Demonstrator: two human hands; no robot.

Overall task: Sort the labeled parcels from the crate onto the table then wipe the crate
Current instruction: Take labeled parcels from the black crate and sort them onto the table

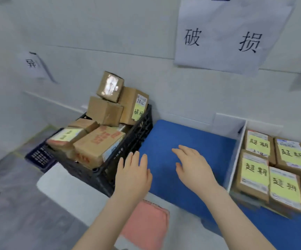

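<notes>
Hovering empty, fingers straight: left grip [132, 175] by crate [133, 139] near corner, right grip [193, 166] over blue mat [191, 136]; crate skewed.

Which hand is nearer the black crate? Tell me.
Left. The left hand hovers beside the black crate, at its near corner; the right hand is further right, over the blue mat.

White wall [110, 33] spanning 9 to 3 o'clock. At 1 o'clock, large paper sign [223, 37] marked 破损; at 10 o'clock, smaller paper sign [34, 64], blurred. Grey floor [16, 213] at 8 o'clock. Blue-topped table [182, 141] from centre to 4 o'clock, with white divider [229, 126] upright at 3 o'clock.
</notes>
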